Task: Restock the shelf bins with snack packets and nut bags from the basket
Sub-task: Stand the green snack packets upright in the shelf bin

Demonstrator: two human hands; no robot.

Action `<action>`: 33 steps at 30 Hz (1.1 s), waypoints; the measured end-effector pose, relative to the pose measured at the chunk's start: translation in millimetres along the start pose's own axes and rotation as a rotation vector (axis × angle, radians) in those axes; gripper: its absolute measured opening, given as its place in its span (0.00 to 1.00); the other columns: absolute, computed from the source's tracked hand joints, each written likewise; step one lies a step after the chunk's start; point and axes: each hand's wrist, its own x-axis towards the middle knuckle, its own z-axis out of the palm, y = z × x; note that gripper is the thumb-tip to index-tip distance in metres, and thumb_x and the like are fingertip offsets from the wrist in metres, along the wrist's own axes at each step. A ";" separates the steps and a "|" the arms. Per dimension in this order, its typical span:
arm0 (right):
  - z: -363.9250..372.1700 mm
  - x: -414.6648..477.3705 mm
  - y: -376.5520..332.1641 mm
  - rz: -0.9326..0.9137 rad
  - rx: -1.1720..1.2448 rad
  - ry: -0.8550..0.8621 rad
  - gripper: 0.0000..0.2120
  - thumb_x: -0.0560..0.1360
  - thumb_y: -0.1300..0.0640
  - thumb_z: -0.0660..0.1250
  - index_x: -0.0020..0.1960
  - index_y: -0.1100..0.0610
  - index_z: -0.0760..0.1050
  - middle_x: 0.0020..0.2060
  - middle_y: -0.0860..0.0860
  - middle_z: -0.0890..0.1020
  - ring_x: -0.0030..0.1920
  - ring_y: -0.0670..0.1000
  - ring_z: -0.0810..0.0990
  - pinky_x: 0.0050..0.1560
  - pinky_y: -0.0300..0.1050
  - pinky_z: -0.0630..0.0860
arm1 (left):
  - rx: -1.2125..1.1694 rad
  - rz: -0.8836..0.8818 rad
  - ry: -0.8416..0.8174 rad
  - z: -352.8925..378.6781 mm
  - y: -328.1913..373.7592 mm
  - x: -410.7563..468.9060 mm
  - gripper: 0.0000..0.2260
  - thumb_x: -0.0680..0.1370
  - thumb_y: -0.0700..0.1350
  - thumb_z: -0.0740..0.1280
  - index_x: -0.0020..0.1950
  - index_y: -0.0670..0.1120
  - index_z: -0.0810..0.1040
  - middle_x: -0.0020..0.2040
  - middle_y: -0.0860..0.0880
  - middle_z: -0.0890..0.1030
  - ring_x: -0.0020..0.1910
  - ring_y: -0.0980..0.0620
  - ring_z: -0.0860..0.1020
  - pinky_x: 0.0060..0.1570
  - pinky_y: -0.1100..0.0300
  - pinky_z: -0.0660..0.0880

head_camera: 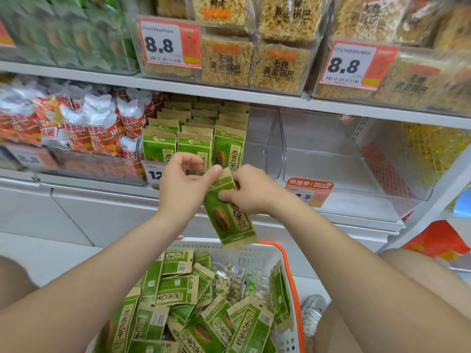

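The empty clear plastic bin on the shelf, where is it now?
The empty clear plastic bin sits right of centre in the head view, beside the bin of green sunflower seed packets.

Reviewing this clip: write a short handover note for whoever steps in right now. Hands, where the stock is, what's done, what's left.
Left hand: pinches the top corner of a green-and-kraft paper seed packet.
Right hand: grips the same packet mid-body, above the basket.
Done: the clear shelf bin of matching green packets looks nearly full.
Left: the white plastic basket with orange rim holds many more green packets plus clear mixed-nut bags; the clear bin to the right is empty.
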 end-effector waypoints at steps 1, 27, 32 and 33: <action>-0.6 0.5 -0.1 0.013 0.111 0.055 0.06 0.79 0.51 0.72 0.47 0.53 0.82 0.45 0.50 0.86 0.49 0.53 0.85 0.51 0.52 0.82 | -0.015 -0.030 0.032 -1.1 4.2 1.5 0.15 0.76 0.52 0.78 0.56 0.48 0.79 0.50 0.50 0.83 0.45 0.56 0.82 0.46 0.60 0.79; 6.4 3.7 -14.1 0.195 0.963 0.106 0.13 0.83 0.54 0.69 0.59 0.64 0.82 0.45 0.57 0.88 0.43 0.55 0.88 0.44 0.51 0.85 | -0.344 -0.416 -0.086 1.6 45.3 6.5 0.10 0.83 0.47 0.66 0.56 0.41 0.82 0.36 0.47 0.85 0.32 0.51 0.84 0.32 0.60 0.79; 4.1 4.3 -11.2 0.068 0.787 0.254 0.07 0.82 0.53 0.70 0.53 0.54 0.86 0.45 0.53 0.89 0.47 0.55 0.89 0.51 0.60 0.85 | -0.367 -0.340 -0.156 -2.1 43.5 9.7 0.12 0.85 0.53 0.66 0.55 0.47 0.85 0.48 0.48 0.89 0.47 0.51 0.88 0.45 0.55 0.82; 3.9 6.5 -9.9 0.067 0.790 0.314 0.07 0.81 0.53 0.70 0.51 0.54 0.86 0.44 0.53 0.89 0.47 0.56 0.88 0.51 0.63 0.85 | -0.328 -0.311 -0.175 -2.6 44.3 9.4 0.13 0.85 0.55 0.66 0.57 0.49 0.85 0.49 0.50 0.89 0.48 0.54 0.87 0.44 0.58 0.81</action>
